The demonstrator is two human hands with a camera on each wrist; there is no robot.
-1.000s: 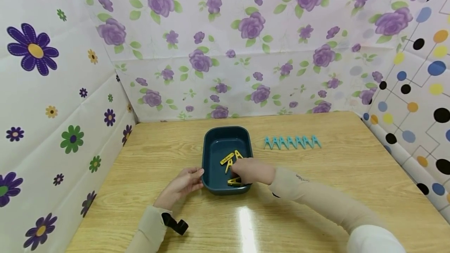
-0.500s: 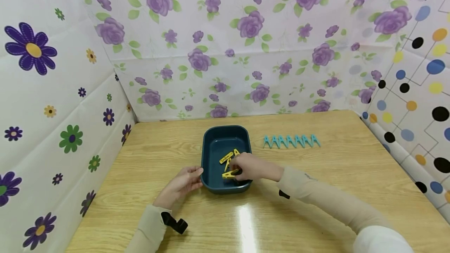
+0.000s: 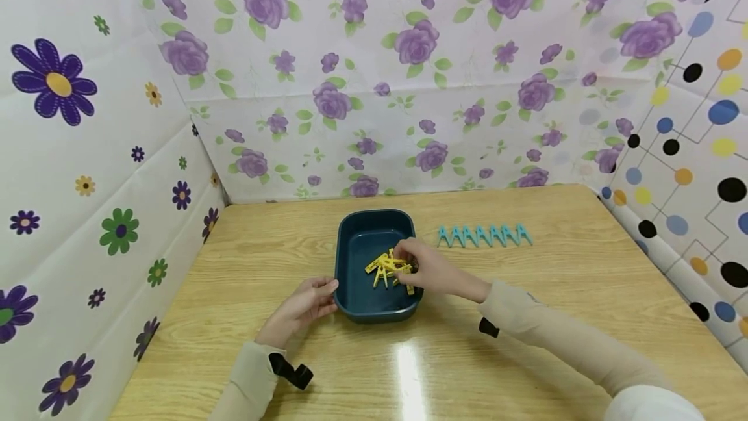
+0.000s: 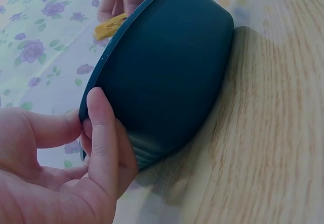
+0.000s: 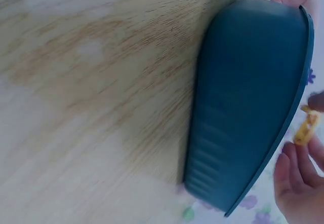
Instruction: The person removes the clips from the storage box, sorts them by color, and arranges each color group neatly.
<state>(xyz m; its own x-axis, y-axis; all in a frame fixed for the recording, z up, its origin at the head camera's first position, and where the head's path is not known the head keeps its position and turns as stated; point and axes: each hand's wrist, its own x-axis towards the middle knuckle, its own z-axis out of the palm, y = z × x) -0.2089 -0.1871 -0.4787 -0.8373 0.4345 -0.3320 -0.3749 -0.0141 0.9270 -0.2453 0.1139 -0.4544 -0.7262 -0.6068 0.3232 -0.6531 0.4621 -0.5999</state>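
A dark teal rectangular bin [image 3: 354, 304] stands on the table. My left hand [image 3: 300, 307] pinches its left rim, thumb on the inside edge and fingers against the outer wall in the left wrist view. Over the bin's right side, my right hand [image 3: 431, 269] pinches a yellow clothespin [image 5: 307, 128] between thumb and fingers. In the left wrist view this clothespin [image 4: 110, 26] shows above the rim. Several more yellow clothespins [image 3: 380, 277] lie in the bin below, partly overlapped by the held one and the right fingers.
Several light blue clothespins [image 3: 444, 235] stand in a neat row on the wooden table [image 3: 497, 323], right of the bin. Floral sheets [image 3: 374, 96] hang behind and to the left; a dotted sheet [image 3: 689, 167] borders the right side.
My right hand has risen from the bin's floor and shifted slightly right and back, bringing up a yellow clothespin. More of the clothespins below now show. My left hand stays on the rim.
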